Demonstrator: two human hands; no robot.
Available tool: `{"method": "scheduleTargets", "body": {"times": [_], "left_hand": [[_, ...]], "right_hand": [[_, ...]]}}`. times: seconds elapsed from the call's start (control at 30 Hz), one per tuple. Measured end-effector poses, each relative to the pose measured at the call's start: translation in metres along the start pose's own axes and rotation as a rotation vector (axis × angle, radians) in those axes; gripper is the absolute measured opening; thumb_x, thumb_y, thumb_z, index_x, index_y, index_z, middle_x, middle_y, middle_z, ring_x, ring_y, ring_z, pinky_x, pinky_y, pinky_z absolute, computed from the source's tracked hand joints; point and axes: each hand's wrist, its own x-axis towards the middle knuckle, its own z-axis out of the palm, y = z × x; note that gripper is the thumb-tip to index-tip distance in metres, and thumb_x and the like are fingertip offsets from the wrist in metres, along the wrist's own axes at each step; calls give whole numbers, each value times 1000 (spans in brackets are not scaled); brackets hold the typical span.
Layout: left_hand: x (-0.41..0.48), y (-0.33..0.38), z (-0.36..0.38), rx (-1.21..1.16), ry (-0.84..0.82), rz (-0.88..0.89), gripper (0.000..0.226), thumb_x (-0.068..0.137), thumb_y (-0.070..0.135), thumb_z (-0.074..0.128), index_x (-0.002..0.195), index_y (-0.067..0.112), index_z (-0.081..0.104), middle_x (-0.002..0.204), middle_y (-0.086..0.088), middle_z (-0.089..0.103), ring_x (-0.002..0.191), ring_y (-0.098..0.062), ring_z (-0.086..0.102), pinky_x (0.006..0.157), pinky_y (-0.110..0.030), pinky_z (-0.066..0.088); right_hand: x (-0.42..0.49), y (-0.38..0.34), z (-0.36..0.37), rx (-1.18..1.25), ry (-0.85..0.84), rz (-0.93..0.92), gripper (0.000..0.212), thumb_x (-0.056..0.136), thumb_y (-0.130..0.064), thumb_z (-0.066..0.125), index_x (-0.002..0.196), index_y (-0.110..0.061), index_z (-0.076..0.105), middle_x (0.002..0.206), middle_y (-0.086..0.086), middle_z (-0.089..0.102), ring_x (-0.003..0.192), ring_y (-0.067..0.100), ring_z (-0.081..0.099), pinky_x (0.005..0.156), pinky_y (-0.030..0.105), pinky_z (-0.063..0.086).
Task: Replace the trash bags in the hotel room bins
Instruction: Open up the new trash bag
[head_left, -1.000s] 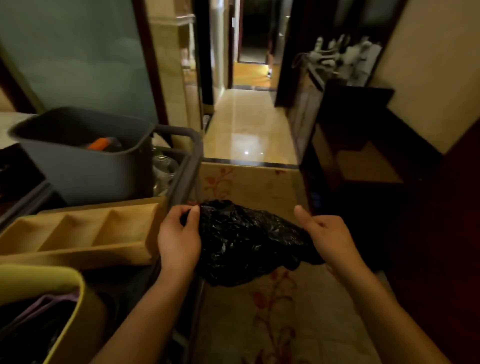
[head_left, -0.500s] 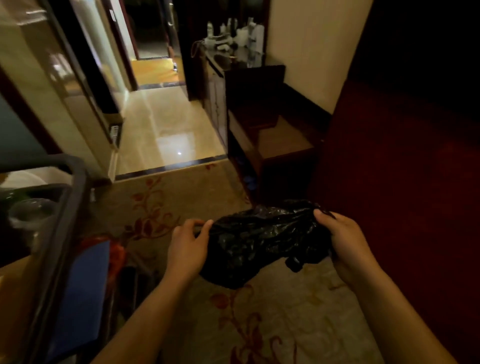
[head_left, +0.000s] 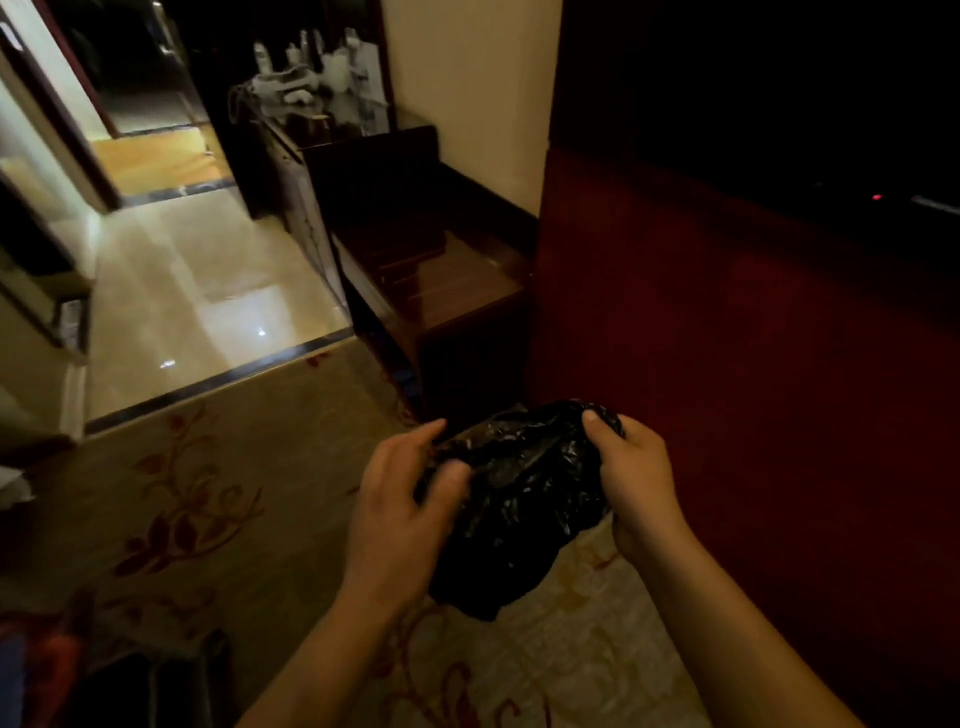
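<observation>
Both hands are moving closer together, bunching the bag (head_left: 519, 499) up between them above the carpet (head_left: 208, 493). Left hand (head_left: 405, 499) and right hand (head_left: 634, 478) are both gripping it. Probably it is being opened; next comes finding a bin, none showing.

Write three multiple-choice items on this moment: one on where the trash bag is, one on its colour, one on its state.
1. Where is the trash bag?
A. on the carpet
B. held between both hands
C. on the wooden bench

2. What colour is it?
A. black
B. white
C. blue

3. What state is it in?
A. spread flat
B. crumpled in a bunch
C. lining a bin

Answers:
1 B: the left hand and the right hand each have a grip on it, above the carpet.
2 A: the plastic is glossy black.
3 B: it is wadded and wrinkled, and no bin shows.
</observation>
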Motion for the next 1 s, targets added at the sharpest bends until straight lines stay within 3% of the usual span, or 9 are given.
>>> {"method": "scheduleTargets", "body": {"times": [0.13,0.23,0.3,0.4,0.5,0.63,0.77,0.93,1.0], "left_hand": [[19,9,43,459,-412,113,103,70,83,56,151,49,2,154,15,21,136,-12,32,111,-41,38],[39,-18,59,306,-295,173,59,89,43,58,144,40,36,133,11,55,114,-12,57,94,-45,50],[54,-37,58,247,-267,218,32,88,26,54,117,34,64,106,16,68,95,-9,64,85,-45,53],[84,-57,53,186,-239,214,21,92,21,56,101,29,73,98,20,66,94,-8,62,85,-27,49],[121,-67,46,75,-249,135,23,93,12,62,96,32,72,93,25,62,91,-2,58,77,-12,38],[167,-79,38,-134,-435,-92,21,99,17,56,98,33,70,99,14,70,94,-6,65,73,-20,48],[190,-85,25,33,-365,152,35,94,12,58,123,31,59,120,11,58,116,-9,55,93,-26,44],[180,-53,17,-61,-828,368,78,80,66,57,147,37,31,140,27,29,127,6,33,103,-20,34],[188,-56,28,51,-740,409,66,89,53,62,146,34,37,136,22,39,124,2,41,101,-22,39]], "right_hand": [[8,-2,2,28,7,26,26,99,-34,58,94,-15,74,93,6,77,84,21,75,76,47,62],[14,-1,1,-18,22,47,35,98,-37,59,90,-5,71,90,16,75,80,29,74,70,50,59],[23,-1,-4,-32,106,46,48,96,-41,61,79,3,57,81,26,65,74,44,66,61,51,55],[34,-6,-8,-44,236,67,46,94,-41,64,71,-4,51,73,16,50,64,41,53,60,42,44],[40,-7,-1,65,341,99,41,94,-38,65,76,-1,58,77,19,57,73,40,61,68,44,52],[43,-9,20,226,392,137,18,97,-24,62,97,-7,70,90,12,72,75,33,69,64,46,56],[49,-16,51,278,527,124,12,97,-7,61,105,-12,68,100,10,71,85,25,72,66,39,61],[63,-16,104,236,535,130,12,96,-8,63,98,-11,75,92,11,77,82,24,75,68,35,62],[68,-19,115,203,515,134,12,95,-7,64,98,-11,75,90,9,77,77,18,76,71,34,63]]}}
